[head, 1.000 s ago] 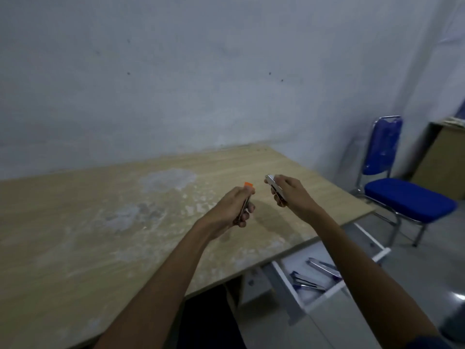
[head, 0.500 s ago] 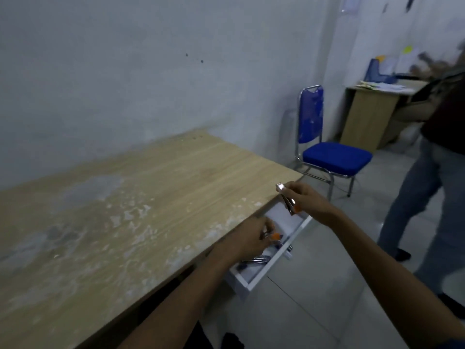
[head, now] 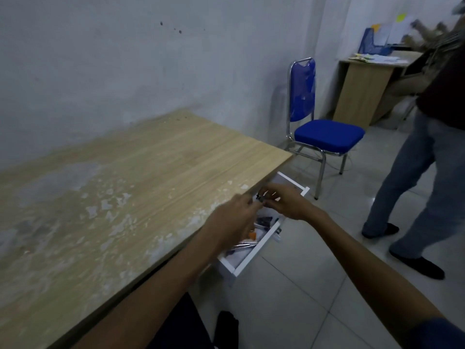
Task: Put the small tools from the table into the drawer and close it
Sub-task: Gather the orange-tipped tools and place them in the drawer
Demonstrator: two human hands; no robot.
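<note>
Fingers [head: 273, 199] of my right hand [head: 286, 202] pinch a small dark tool [head: 260, 199], blurred, over the far end of the open white drawer [head: 254, 253]. My left hand [head: 232, 224] hangs over the drawer's middle, hiding part of it; whether its fingers grip anything I cannot tell. Below it I see an orange-tipped tool [head: 251, 234] and several metal tools [head: 242, 246] lying inside. The wooden table [head: 125, 187] stretches toward nine o'clock, its worn top overhanging the drawer's inner side. At one o'clock stands a blue chair [head: 324, 133]; at three o'clock a standing person [head: 422, 157] in jeans; behind, toward two o'clock, a desk [head: 362, 89] with papers.
</note>
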